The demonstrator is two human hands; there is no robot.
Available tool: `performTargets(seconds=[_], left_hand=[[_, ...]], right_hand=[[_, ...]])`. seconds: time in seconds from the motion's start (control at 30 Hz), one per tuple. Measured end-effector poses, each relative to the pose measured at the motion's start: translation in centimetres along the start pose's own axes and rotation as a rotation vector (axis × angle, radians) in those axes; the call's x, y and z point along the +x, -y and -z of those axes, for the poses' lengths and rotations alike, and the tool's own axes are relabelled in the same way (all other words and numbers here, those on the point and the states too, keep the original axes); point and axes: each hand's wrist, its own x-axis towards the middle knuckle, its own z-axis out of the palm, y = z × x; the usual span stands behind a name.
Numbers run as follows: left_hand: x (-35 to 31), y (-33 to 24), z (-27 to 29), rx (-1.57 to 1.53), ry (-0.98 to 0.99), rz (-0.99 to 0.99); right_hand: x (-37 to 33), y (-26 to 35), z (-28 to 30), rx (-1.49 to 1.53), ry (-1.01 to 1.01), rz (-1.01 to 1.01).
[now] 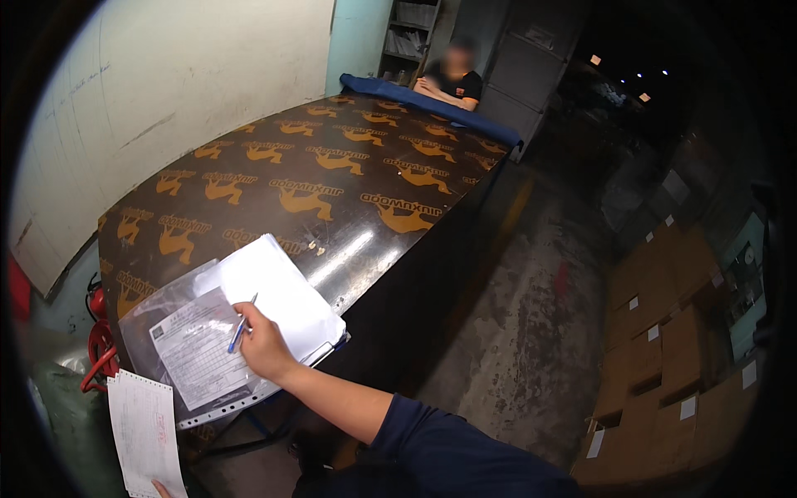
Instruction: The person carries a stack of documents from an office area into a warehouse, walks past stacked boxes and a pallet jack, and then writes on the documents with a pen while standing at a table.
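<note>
My right hand (264,344) is closed round a blue and silver pen (235,338), its wrist over the near part of an open folder. Under the pen lies a printed form (199,349) in a clear plastic sleeve (137,319) with punched holes along its near edge. To the right of it is a thick stack of white sheets (278,290). At the lower left, my left hand (160,490) shows only a thumb tip, pressed on a few perforated-edge paper slips (148,436) held beside the table. Its other fingers are hidden.
The dark table (282,178) has an orange printed pattern and a rolled blue cloth (423,106) at its far end. Behind it a person (452,79) leans with folded arms. Cardboard boxes (664,365) stand at the right; a red hose (100,357) hangs at the left.
</note>
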Motion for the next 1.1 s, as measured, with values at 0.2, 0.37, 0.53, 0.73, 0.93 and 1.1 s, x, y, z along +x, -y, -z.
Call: performTargets(seconds=[0.2, 0.37, 0.53, 0.73, 0.93, 1.1], left_hand=[[-5.3, -1.0, -1.0, 0.03, 0.191, 0.279], [-6.5, -0.8, -2.8, 0.11, 0.263, 0.222], [-6.9, -2.6, -3.0, 0.025, 0.308, 0.274], [-6.9, -4.2, -3.6, -0.03, 0.485, 0.468], [-5.9, -4.5, -3.2, -0.02, 0.574, 0.453], [-5.2, -4.3, -2.8, 0.037, 0.655, 0.474]], right_hand=[[-1.2, 0.3, 6.4, 0.263, -0.065, -0.317], [-3.6, 1.2, 7.0, 0.49, -0.168, -0.344], [-4.0, 2.3, 7.4, 0.505, -0.469, -0.211], [-6.3, 4.8, 4.6, 0.412, -0.309, -0.379], [-11.7, 5.3, 0.6, 0.181, 0.042, -0.429], [-11.9, 6.9, 1.2, 0.553, -0.005, -0.455]])
